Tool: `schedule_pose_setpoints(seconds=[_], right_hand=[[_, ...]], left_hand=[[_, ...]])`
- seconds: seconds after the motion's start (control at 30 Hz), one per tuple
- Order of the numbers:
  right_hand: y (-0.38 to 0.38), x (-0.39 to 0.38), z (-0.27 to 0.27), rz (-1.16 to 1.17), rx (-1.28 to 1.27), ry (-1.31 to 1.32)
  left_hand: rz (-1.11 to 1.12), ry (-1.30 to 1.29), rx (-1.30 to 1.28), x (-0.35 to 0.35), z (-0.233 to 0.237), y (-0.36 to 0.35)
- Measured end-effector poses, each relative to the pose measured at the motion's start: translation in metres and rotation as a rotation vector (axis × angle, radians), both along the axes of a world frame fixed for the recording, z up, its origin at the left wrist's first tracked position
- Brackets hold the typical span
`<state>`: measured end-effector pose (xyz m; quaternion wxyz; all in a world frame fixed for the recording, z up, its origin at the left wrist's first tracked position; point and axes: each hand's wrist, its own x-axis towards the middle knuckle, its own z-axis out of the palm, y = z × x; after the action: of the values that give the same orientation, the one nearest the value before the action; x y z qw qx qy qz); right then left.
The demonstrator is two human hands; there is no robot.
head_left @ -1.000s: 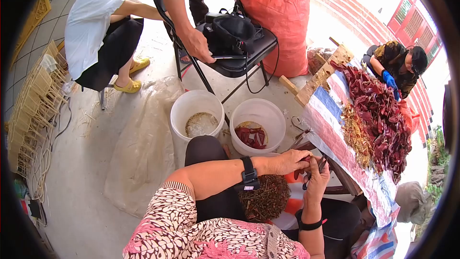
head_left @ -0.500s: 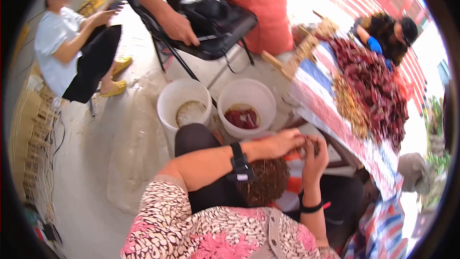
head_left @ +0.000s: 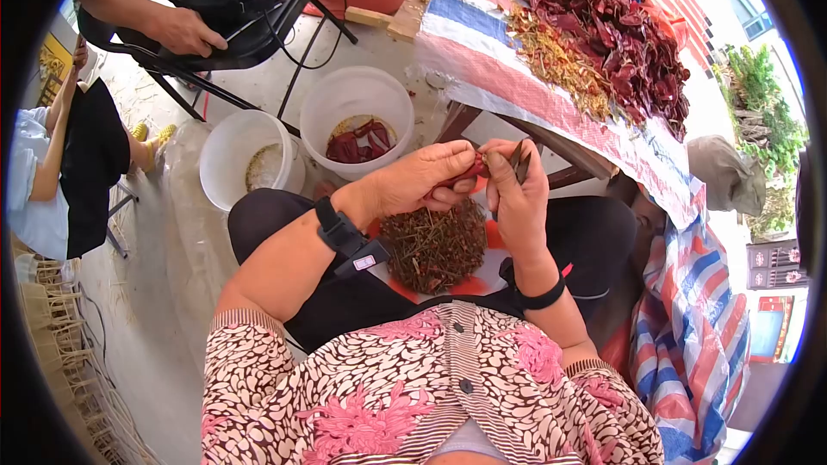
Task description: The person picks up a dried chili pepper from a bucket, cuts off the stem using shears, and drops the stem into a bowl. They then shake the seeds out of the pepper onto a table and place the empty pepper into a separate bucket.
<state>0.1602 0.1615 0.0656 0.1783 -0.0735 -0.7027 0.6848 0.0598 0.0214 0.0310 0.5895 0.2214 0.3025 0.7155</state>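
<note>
My left hand is closed around a dried red chili pepper, held above my lap. My right hand meets it at the pepper's end, its fingers closed on dark pointed blades that look like small scissors. The blades' tips point upward, and their handle is hidden in my palm. Below both hands, between my legs, lies a heap of brown chili stems on a red-and-white surface.
Two white buckets stand ahead: one bucket holds red peppers, the other bucket pale bits. Right, a striped sheet carries a large dried chili pile. Another person's hand rests at a black chair. A seated person is at left.
The view has shifted, so the buckets and striped sheet appear further left. My hands have turned slightly, and the pepper and dark blades now show clearly.
</note>
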Motion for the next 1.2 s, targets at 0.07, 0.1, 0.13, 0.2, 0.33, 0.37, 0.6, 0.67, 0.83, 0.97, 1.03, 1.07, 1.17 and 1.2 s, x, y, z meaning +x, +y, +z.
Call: schedule_pose_setpoints(seconds=[0.07, 0.1, 0.13, 0.2, 0.33, 0.37, 0.6, 0.67, 0.83, 0.97, 1.03, 1.07, 1.17, 1.2], right_hand=[[0.003, 0.002, -0.001, 0.053, -0.159, -0.085], [0.004, 0.003, -0.002, 0.089, -0.251, -0.111], [0.006, 0.004, -0.002, 0.126, -0.343, -0.135], [0.010, 0.004, -0.001, 0.204, -0.532, -0.163], [0.013, 0.004, 0.006, 0.252, -0.717, -0.147], [0.011, 0.005, 0.007, 0.234, -0.713, -0.139], [0.029, 0.024, -0.008, 0.305, 0.134, -0.270], [0.033, 0.031, -0.016, 0.348, 0.640, -0.478], [0.031, 0.032, -0.017, 0.161, 0.557, -0.353], [0.018, 0.028, 0.018, 0.038, 0.568, -0.171], [0.010, 0.025, 0.025, -0.009, 0.699, -0.132], [0.007, 0.023, 0.026, -0.009, 0.759, -0.149], [0.005, 0.020, 0.027, -0.007, 0.926, -0.167], [0.005, 0.020, 0.025, -0.006, 0.973, -0.151]], left_hand=[[-0.020, 0.053, 0.018, -0.001, 0.000, -0.002], [-0.029, 0.080, 0.027, -0.002, 0.001, -0.004], [-0.034, 0.104, 0.024, -0.002, 0.003, -0.005], [-0.069, 0.140, 0.047, -0.003, 0.002, -0.009], [-0.064, 0.195, 0.015, -0.003, 0.006, -0.014], [-0.047, 0.228, 0.021, -0.005, 0.003, -0.014], [0.215, 0.366, 0.091, -0.016, 0.009, -0.021], [0.228, 0.375, 0.071, -0.018, 0.008, -0.022], [0.277, 0.376, 0.003, -0.017, 0.010, -0.020], [0.283, 0.385, -0.072, -0.016, 0.007, -0.016], [0.272, 0.379, -0.076, -0.016, 0.006, -0.015], [0.263, 0.375, -0.070, -0.015, 0.006, -0.014], [0.261, 0.367, -0.065, -0.015, 0.004, -0.013], [0.267, 0.364, -0.066, -0.015, 0.003, -0.014]])
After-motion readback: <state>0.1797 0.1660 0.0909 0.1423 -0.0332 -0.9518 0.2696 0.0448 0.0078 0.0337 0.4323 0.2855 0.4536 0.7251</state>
